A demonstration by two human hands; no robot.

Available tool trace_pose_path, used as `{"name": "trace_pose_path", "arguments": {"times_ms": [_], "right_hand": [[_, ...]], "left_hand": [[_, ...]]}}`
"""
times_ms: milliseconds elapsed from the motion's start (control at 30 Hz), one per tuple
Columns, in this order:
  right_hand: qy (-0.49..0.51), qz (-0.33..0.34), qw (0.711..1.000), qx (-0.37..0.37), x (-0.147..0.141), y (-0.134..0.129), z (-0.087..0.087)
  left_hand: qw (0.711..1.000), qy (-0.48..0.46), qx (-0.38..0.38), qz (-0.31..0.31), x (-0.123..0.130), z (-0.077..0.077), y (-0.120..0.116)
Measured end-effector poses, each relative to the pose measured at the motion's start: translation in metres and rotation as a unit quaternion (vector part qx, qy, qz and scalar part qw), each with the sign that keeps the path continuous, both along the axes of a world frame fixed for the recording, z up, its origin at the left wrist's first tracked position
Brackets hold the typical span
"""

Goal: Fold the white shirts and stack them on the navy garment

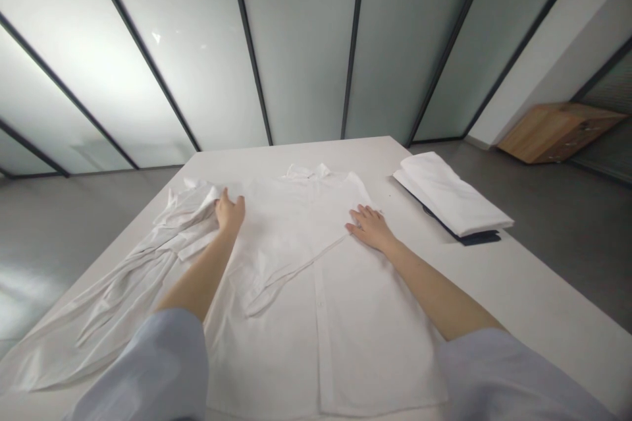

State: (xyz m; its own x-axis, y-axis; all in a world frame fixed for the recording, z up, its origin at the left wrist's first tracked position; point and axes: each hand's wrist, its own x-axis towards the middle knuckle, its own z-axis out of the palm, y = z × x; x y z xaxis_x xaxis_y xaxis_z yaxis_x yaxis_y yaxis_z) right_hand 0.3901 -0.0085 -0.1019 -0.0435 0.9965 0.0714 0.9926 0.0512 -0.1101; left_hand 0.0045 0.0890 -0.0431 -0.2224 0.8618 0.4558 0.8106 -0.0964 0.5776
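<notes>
A white button-up shirt (340,315) lies front up on the table, its collar (309,172) at the far end. One sleeve (276,279) is folded across the front, with its crease running toward my right hand. My right hand (370,228) rests flat near the shirt's right edge, fingers spread. At the opposite side, my left hand (230,211) touches the cloth where the shirt meets a crumpled white garment (162,250). Its thumb and forefinger stand apart; the other fingers are partly hidden.
On the right of the white table (533,302) sits a stack of folded white cloth (454,194) with a dark item (478,238) beneath it. Frosted glass panels (301,45) rise behind the table. A wooden cabinet (553,131) stands on the floor at far right.
</notes>
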Motion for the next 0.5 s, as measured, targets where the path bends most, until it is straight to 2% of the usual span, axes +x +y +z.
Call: {"name": "trace_pose_path", "arguments": {"times_ms": [33,67,100,133,167,200,233,333,500], "right_hand": [[0.000,0.002,1.000,0.001,0.000,0.000,0.000],[0.000,0.003,1.000,0.002,0.000,0.000,-0.001],[-0.001,0.004,1.000,0.004,0.001,0.000,-0.001],[-0.001,0.005,1.000,0.005,0.001,0.000,-0.001],[-0.001,0.005,1.000,0.006,0.001,0.000,-0.001],[-0.001,0.004,1.000,0.006,0.001,0.000,0.000],[0.000,0.004,1.000,0.006,0.001,0.000,0.000],[0.000,0.005,1.000,0.007,0.001,0.000,0.000],[0.015,-0.002,1.000,0.024,0.001,-0.002,-0.001]], "left_hand": [[0.996,0.086,0.007,-0.039,0.010,0.001,-0.005],[0.980,0.169,0.007,-0.104,0.020,0.000,-0.011],[0.948,0.249,-0.004,-0.200,0.032,0.000,-0.019],[0.903,0.311,-0.019,-0.297,0.043,-0.002,-0.026],[0.862,0.349,-0.029,-0.367,0.053,-0.004,-0.033],[0.836,0.367,-0.037,-0.406,0.062,-0.007,-0.040],[0.826,0.370,-0.042,-0.424,0.069,-0.010,-0.046],[0.854,0.324,-0.056,-0.404,0.077,-0.020,-0.056],[0.909,0.207,-0.106,-0.346,0.073,-0.037,-0.057]]}}
